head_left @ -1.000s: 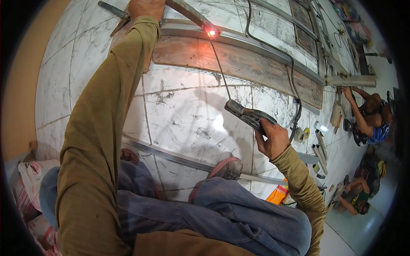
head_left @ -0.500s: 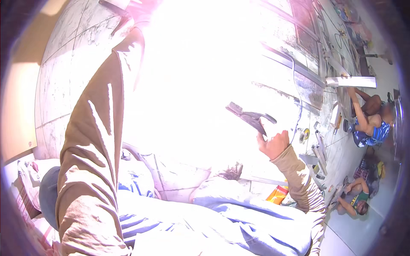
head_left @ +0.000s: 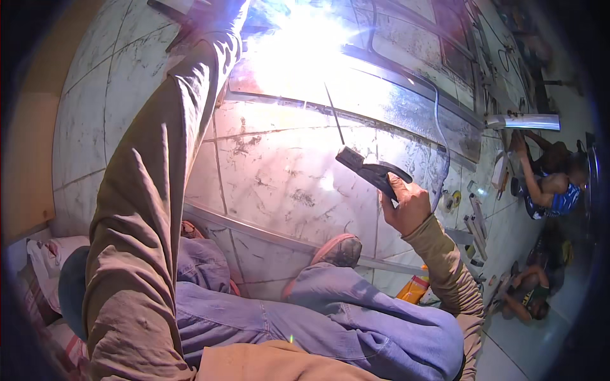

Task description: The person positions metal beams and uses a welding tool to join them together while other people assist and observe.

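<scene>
My right hand (head_left: 410, 206) is closed round a black welding electrode holder (head_left: 365, 170). A thin welding electrode (head_left: 333, 114) sticks out of its jaw toward a blinding white welding arc (head_left: 311, 38). The arc glows over metal bars lying on the tiled floor, one of them a long metal bar (head_left: 406, 89). My left arm, in a brown sleeve (head_left: 143, 190), reaches far forward to the left of the arc. The fingers of my left hand are lost in glare and shadow at the upper edge, so their grip is hidden.
A cable (head_left: 438, 120) loops over the floor at right. A narrow metal strip (head_left: 273, 238) lies before my feet, near an orange packet (head_left: 413, 289). Metal offcuts (head_left: 476, 232) lie farther right. Two people sit at the right edge. A wooden panel (head_left: 32, 146) stands at left.
The glare that washed out the middle has shrunk to a smaller bright spot, so the electrode, metal bars and floor tiles now show. My right hand and the holder have hardly moved.
</scene>
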Available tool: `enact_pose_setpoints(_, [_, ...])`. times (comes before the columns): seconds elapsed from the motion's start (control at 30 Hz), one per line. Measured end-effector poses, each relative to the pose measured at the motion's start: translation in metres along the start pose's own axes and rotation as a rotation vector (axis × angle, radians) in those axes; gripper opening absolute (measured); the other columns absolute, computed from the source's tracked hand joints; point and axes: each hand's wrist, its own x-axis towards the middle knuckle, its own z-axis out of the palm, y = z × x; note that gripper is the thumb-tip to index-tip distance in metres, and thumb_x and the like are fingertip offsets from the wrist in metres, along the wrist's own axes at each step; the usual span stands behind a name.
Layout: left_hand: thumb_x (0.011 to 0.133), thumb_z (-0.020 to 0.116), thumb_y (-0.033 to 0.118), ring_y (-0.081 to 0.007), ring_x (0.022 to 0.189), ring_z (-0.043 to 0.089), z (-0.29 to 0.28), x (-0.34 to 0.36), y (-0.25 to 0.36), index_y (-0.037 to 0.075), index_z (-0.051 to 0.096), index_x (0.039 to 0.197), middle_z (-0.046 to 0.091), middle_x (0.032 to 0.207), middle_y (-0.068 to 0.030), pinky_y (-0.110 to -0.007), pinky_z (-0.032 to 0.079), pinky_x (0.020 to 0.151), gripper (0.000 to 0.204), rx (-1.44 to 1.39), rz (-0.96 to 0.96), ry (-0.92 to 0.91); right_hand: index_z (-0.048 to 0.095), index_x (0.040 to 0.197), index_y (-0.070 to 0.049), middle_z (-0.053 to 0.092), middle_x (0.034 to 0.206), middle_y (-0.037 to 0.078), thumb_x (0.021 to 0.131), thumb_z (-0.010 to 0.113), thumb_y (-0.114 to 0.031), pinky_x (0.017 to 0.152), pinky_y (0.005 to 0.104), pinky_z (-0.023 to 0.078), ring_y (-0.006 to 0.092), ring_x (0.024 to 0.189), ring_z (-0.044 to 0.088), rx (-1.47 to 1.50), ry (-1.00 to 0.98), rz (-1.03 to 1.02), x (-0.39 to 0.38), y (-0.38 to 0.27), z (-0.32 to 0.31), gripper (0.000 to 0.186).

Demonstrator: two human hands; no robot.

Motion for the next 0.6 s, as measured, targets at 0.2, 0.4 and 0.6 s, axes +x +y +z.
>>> enact_pose_setpoints(0.2, [0.078, 0.077, 0.034, -0.0277, 0.075, 0.066, 0.001, 0.002, -0.001, -0.002, 0.067, 0.100, 0.070, 0.087, -0.0153, -0.041, 0.053, 0.068, 0.043, 0.025, 0.030, 0.008, 0.064, 0.120, 0.003, 0.069, 0.079, 0.020, 0.084, 0.072, -0.015, 0.059, 0.0450, 0.053, 0.0383, 0.066, 0.067, 0.030, -0.006, 0.017, 0.000, 0.001, -0.001, 0.040])
enact_pose_setpoints(0.4, [0.078, 0.077, 0.033, -0.0290, 0.074, 0.066, 0.000, 0.009, -0.005, -0.002, 0.068, 0.101, 0.070, 0.087, -0.0164, -0.042, 0.053, 0.068, 0.044, 0.019, 0.024, -0.007, 0.061, 0.113, 0.004, 0.069, 0.084, 0.021, 0.082, 0.073, -0.012, 0.060, 0.0437, 0.054, 0.0399, 0.069, 0.068, 0.097, 0.000, 0.081, -0.003, -0.009, -0.015, 0.037])
enact_pose_setpoints(0.6, [0.071, 0.080, 0.042, -0.0293, 0.083, 0.068, 0.002, 0.004, 0.007, -0.002, 0.067, 0.105, 0.072, 0.090, -0.0141, -0.042, 0.053, 0.080, 0.058, -0.030, -0.153, -0.094, 0.057, 0.112, 0.005, 0.069, 0.087, 0.023, 0.084, 0.078, -0.014, 0.062, 0.0405, 0.053, 0.0338, 0.071, 0.070, 0.040, 0.282, 0.298, -0.001, 0.000, -0.072, 0.040])
